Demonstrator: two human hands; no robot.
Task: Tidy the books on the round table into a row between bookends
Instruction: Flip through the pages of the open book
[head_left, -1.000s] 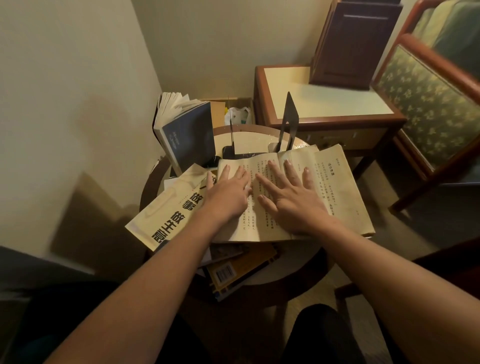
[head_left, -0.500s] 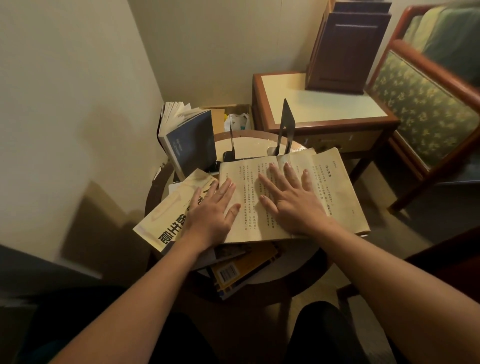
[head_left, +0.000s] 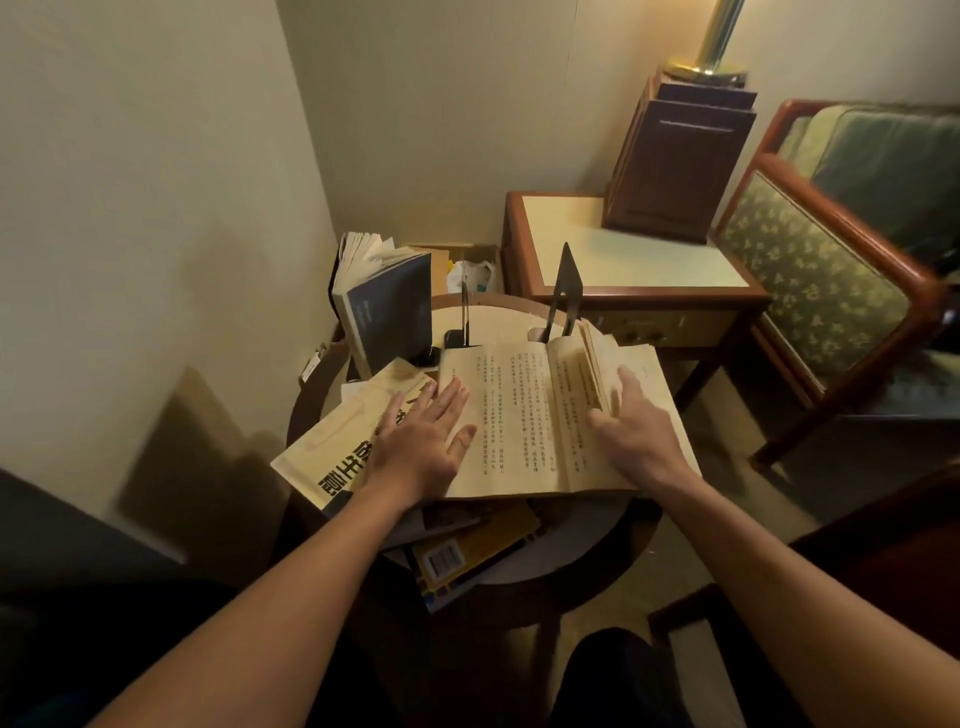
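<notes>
Pages of the open book (head_left: 519, 415) on the round table (head_left: 582, 540) stood lifted against the fingers (head_left: 625, 376) of the right hand (head_left: 636, 436), though whether it gripped them was unclear. The left hand (head_left: 421, 441) lay flat, fingers spread, across its edge and a cream paperback (head_left: 332, 447). Closing it roughly might shove the overhanging yellow book (head_left: 483, 545) off.

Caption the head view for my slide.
Right hand lifts pages of the open book; left hand rests flat on its edge.

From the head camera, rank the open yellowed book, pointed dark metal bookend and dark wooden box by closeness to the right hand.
1. Open yellowed book: pages held by the right hand.
2. Pointed dark metal bookend: upright just behind the book.
3. Dark wooden box: back on the side table.
</notes>
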